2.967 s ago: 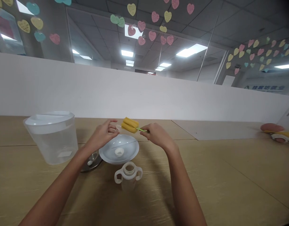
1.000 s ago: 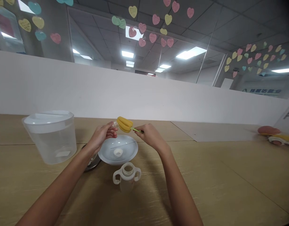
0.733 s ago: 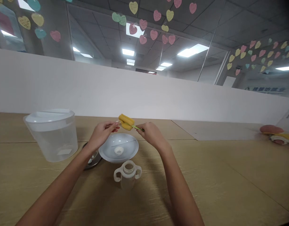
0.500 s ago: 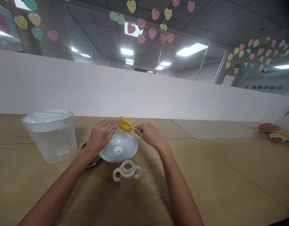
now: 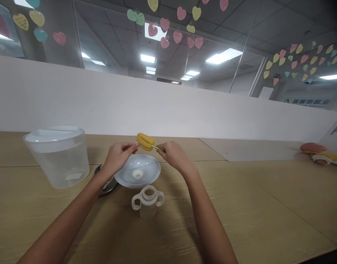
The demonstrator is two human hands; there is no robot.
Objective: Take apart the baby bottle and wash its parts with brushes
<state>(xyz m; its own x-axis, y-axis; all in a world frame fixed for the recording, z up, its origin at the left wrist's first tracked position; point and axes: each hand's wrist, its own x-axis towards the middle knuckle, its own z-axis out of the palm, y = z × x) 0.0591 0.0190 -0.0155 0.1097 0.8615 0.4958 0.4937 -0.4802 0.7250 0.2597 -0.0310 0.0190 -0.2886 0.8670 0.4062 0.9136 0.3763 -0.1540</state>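
Note:
My right hand is closed round the thin green handle of a yellow sponge brush, held above the bowl's far rim. The brush head points left, towards my left hand. That hand pinches a small translucent piece against the near end of the sponge; its exact kind is too small to tell. Beneath both hands lies a pale bowl with a small white ring-shaped cap inside. In front of the bowl a baby bottle with two side handles stands upright, its top uncovered.
A clear plastic bucket stands at the left. Partly behind my left forearm is a dark metal dish. Reddish and yellow items lie at the far right of the wooden table. A white partition rises behind.
The fingers of my left hand have closed in to a pinch by the sponge. The brush head has tilted and turned slightly. My right hand stays nearly in place.

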